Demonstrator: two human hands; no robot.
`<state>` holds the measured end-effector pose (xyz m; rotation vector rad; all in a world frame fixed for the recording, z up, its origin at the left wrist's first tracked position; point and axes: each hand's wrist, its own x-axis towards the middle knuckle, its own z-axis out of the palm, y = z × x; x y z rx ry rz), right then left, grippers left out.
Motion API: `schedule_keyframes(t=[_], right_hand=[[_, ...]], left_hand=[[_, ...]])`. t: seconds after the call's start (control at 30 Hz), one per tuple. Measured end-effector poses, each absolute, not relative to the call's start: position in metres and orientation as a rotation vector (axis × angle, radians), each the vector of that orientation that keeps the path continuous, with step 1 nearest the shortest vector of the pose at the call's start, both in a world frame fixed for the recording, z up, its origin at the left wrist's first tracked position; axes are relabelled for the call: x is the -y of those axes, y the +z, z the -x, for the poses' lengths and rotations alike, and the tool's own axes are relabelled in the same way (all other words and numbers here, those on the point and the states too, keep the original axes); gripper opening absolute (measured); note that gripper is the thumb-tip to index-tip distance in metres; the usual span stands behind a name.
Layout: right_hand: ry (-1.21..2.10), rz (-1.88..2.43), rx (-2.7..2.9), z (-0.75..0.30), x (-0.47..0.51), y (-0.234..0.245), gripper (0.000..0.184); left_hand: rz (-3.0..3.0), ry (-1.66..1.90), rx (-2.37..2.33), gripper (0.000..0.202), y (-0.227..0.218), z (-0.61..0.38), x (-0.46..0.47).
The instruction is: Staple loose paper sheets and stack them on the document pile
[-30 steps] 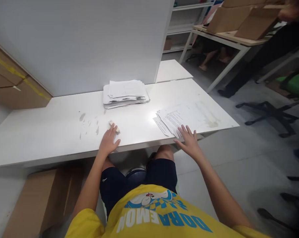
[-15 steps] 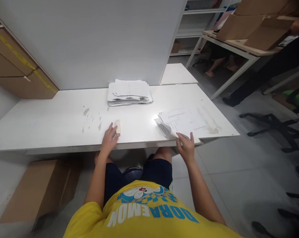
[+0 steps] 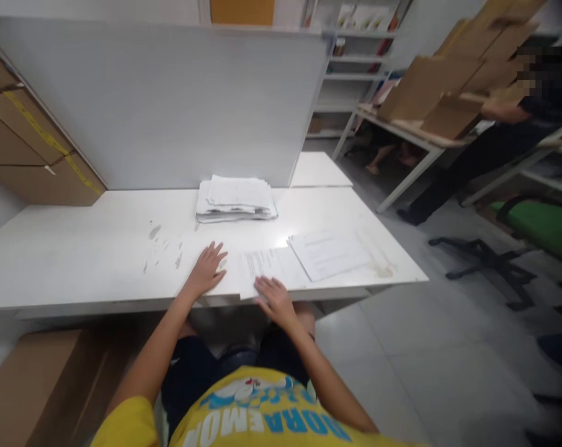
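My left hand (image 3: 206,270) lies palm down near the table's front edge with its fingers stretched out. A small pale thing (image 3: 222,264) shows between its thumb and fingers, too blurred to identify. A single printed sheet (image 3: 272,262) lies just right of it. My right hand (image 3: 275,298) rests on that sheet's near edge, fingers extended and flat. Farther right is a thin stack of printed papers (image 3: 330,254), partly beside the sheet. A thicker paper pile (image 3: 239,197) sits at the back of the table.
The white table (image 3: 99,261) has grey marks on its left and right. A white partition (image 3: 178,105) stands behind it. Cardboard boxes (image 3: 34,143) are stacked at the left, and another box (image 3: 34,385) is below. At right are a green chair (image 3: 541,226) and a person (image 3: 476,161) beside boxes.
My right hand has moved left from the paper stack, and one sheet now lies in front of me. My left hand has flattened beside where a small cream block lay. The view has tilted up.
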<state>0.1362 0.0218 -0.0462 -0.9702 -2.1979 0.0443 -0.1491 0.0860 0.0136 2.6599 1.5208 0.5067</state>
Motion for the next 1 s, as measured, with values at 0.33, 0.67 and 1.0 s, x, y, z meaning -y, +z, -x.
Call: schedule_keyframes(t=[0.33,0.67,1.0], right_hand=[[0.115,0.866,2.145,-0.126,-0.022,-0.056,0.039],[-0.002,0.829,2.158,-0.122,-0.016,-0.063,0.051],[0.062,0.855,2.196,-0.109,-0.022,-0.056,0.045]], left_hand=[[-2.483,0.611,-1.737,0.07,-0.009,0.154,-0.088],[-2.509,0.614,-1.865,0.073,-0.003,0.146,-0.086],[-2.516,0.743,-1.77,0.067,-0.018,0.16,-0.107]])
